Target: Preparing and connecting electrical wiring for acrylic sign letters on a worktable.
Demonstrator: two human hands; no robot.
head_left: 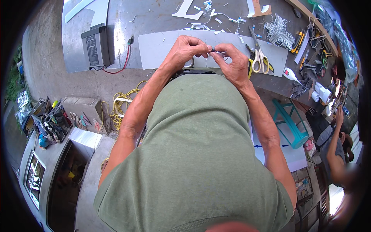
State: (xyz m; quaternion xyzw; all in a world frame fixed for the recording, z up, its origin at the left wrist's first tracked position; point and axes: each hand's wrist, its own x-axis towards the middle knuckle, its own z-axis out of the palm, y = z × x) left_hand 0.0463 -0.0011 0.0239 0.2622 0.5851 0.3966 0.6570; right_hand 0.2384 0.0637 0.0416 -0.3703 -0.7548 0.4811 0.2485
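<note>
My left hand (185, 50) and my right hand (231, 62) meet above a grey sheet (158, 48) on the workbench. Between their fingertips they pinch a small dark piece with thin white wire (213, 50) hanging from it. A tape roll (189, 63) lies just under my left hand. My green shirt hides the bench edge below the hands.
Yellow-handled scissors (259, 58) lie right of my right hand. A grey power supply box (96, 46) with red wire sits at the left. White letter cutouts (186, 11) and wire scraps litter the far bench. A teal stool (290, 123) and another person (336, 150) are at the right.
</note>
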